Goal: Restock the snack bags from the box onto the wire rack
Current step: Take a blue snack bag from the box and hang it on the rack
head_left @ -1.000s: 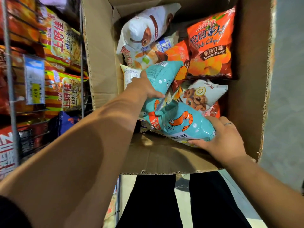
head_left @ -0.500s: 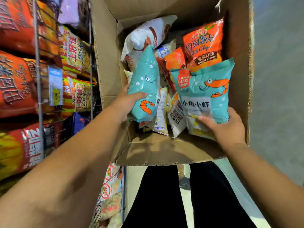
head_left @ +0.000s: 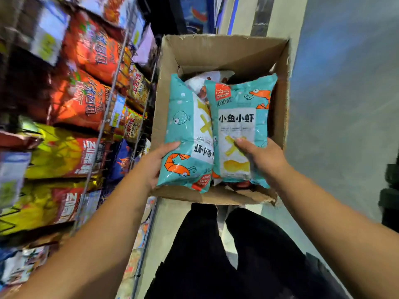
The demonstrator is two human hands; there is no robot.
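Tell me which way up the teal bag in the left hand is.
Upside down. On the teal bag in the left hand, the printed characters and red logo read inverted, logo at the bottom.

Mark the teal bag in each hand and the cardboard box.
left-hand teal bag (head_left: 183, 134), head view, on its fish drawing
right-hand teal bag (head_left: 239, 118), head view, on its printed name
cardboard box (head_left: 218, 53), head view, on its far inner wall

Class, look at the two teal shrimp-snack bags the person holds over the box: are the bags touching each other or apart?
Touching. The head view shows the left teal bag pressed edge to edge against the right teal bag, with no gap between them.
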